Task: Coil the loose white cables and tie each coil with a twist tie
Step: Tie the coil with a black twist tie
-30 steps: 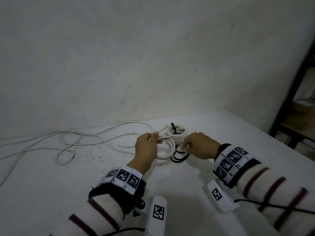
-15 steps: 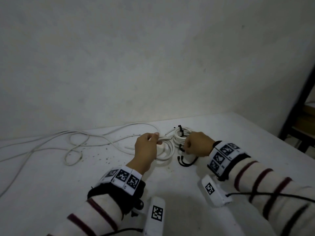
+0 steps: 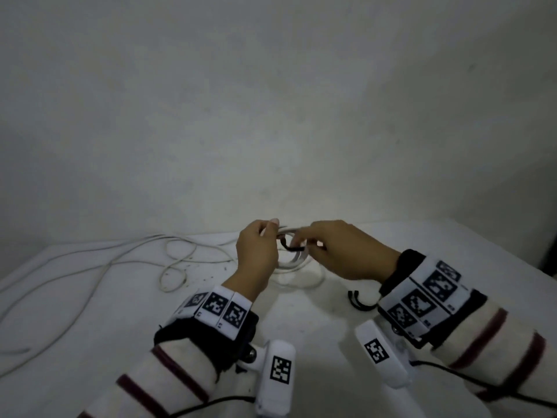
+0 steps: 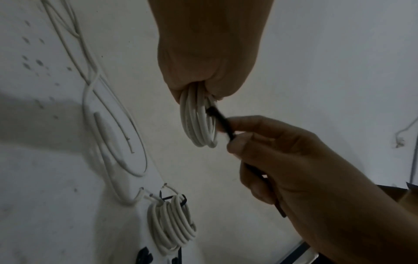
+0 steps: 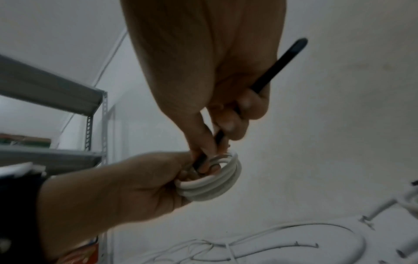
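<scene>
My left hand (image 3: 261,242) grips a small coil of white cable (image 4: 199,123), lifted off the white table (image 3: 316,333). My right hand (image 3: 313,241) pinches a black twist tie (image 4: 222,123) and holds it against the coil (image 5: 214,184); the tie's free end (image 5: 282,60) sticks out past the palm. A second white coil (image 4: 172,226), bound with a black tie, lies on the table below. Loose white cable (image 3: 174,267) sprawls to the left.
Spare black ties (image 3: 358,303) lie on the table under my right wrist. A plain wall (image 3: 271,116) stands close behind the table. A grey metal shelf (image 5: 52,89) stands off to the right. Dark specks dot the table near the loose cable.
Both hands rose off the table with the coil. My right hand left the pile of spare ties with one black tie and brought it to the coil.
</scene>
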